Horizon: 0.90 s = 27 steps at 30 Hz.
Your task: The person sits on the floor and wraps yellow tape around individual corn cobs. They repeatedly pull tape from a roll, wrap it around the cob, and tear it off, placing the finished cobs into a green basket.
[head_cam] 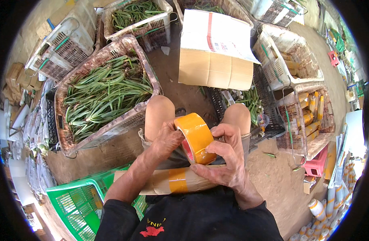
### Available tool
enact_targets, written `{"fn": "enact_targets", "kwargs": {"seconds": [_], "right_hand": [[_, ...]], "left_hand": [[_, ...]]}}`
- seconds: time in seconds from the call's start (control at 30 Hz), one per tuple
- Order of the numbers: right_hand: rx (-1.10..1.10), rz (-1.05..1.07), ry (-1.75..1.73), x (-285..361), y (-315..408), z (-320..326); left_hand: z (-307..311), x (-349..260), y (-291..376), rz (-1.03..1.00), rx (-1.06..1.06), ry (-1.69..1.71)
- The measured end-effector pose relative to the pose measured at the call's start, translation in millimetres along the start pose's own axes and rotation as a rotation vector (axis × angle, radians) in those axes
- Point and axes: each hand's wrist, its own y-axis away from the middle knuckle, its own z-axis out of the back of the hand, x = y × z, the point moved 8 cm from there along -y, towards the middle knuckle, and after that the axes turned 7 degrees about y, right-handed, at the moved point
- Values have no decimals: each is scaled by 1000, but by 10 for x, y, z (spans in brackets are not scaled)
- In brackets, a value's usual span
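Between my knees I hold up a wide roll of yellow-orange packing tape (195, 134). My left hand (169, 137) grips it at its core, the fingertips reaching into the hole. Around its right side curl the fingers of my right hand (225, 153), touching the outer face; the thumb is near the lower edge. A rolled cardboard bundle (155, 182) lies across my lap under my forearms, banded with the same coloured tape. Part of the bundle is hidden by my left forearm and right hand.
A dirty white crate of green leafy plants (109, 90) stands front left. Ahead, a cardboard sheet (216, 67) rests over a black crate (268, 120). To the right, a crate (320, 144) holds taped cardboard bundles. A green crate (73, 211) is at my left, a pink stool (315, 164) far right.
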Motion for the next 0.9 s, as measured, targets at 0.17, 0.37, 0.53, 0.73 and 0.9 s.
{"fn": "enact_targets", "kwargs": {"seconds": [0.17,0.37,0.53,0.73,0.9], "right_hand": [[-3,-48,-32,-50,20,-9],[-3,-83,-107,-102,121,2],[-61,-256,-164,-196,99,99],[-33,-142,-153,-244,101,90],[-55,-165,-138,-247,92,98]], "left_hand": [[38,182,-51,0,1,74],[-10,146,-68,16,-54,119],[-1,193,-75,29,-73,170],[35,194,-47,106,-73,91],[152,404,-92,120,-59,55]]}}
